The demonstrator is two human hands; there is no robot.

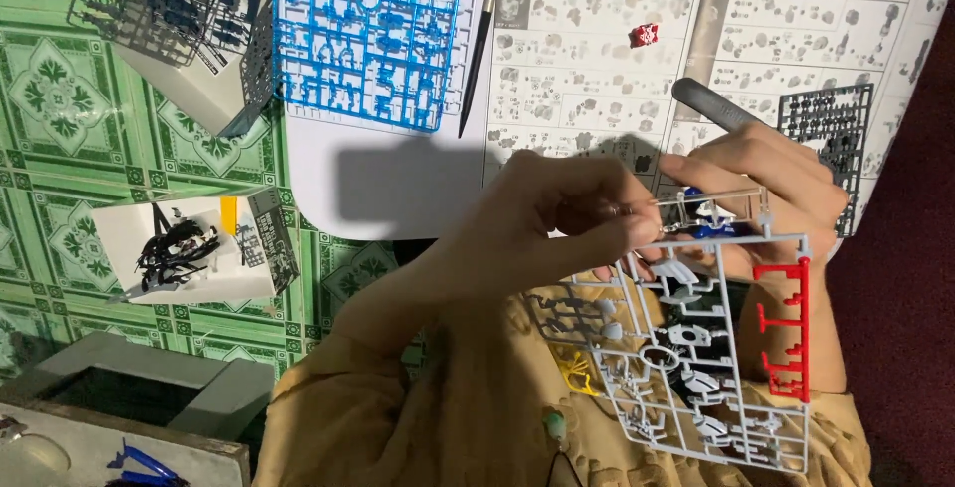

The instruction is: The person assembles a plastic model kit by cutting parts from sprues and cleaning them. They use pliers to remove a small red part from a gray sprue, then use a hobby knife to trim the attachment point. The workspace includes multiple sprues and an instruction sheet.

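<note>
**Runner frame held up in both hands**

Runner frame [696, 348], pale grey with white, red, yellow and blue parts, sits over our lap. Our left hand [557, 218] pinches narrow on its top edge. Our right hand [766, 174] grips the upper right corner and a grey-handled tool [711, 104]. Blue parts frame [368, 34] and instruction sheet [796, 29] lie beyond, well apart.

Printed instruction sheet [696, 39], white with grey diagrams, spread across the upper right. Small open white box [194, 248] with a dark printed side and a yellow patch, at left on the green patterned floor. Larger white box [199, 79] above it, tilted.
</note>
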